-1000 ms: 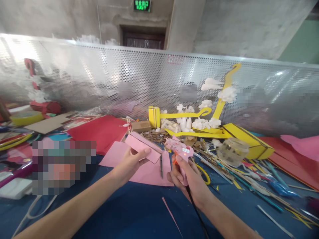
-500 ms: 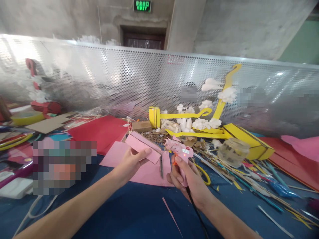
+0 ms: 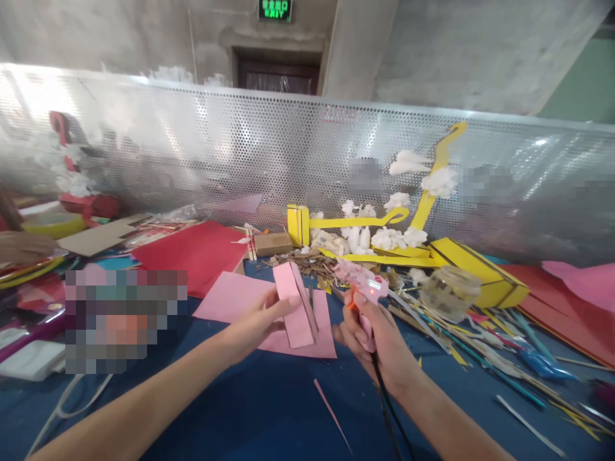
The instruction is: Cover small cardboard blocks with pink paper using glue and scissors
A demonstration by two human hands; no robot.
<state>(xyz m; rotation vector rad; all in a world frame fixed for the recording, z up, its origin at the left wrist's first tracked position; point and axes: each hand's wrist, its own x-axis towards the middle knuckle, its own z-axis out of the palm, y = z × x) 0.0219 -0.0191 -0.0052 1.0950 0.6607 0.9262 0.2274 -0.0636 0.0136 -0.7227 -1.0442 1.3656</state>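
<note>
Gripping a box (image 3: 291, 314) over paper (image 3: 223, 296) is the left hand (image 3: 254, 322); the right hand (image 3: 379, 336) (beside the paper) grips a glue gun (image 3: 361, 280).

Pink box (image 3: 296, 323); pink-and-orange glue gun (image 3: 360, 279)

Bright glare on the perforated panel (image 3: 288, 147), strongest at far left — soft blur, stretch toward the edges.

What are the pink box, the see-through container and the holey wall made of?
The pink box: matte paper or card, probably, with flat faces and dark edge seams. The see-through container: likely smooth plastic or glass; things show through it. The holey wall: probably shiny metal, grey with bright reflections.
</note>
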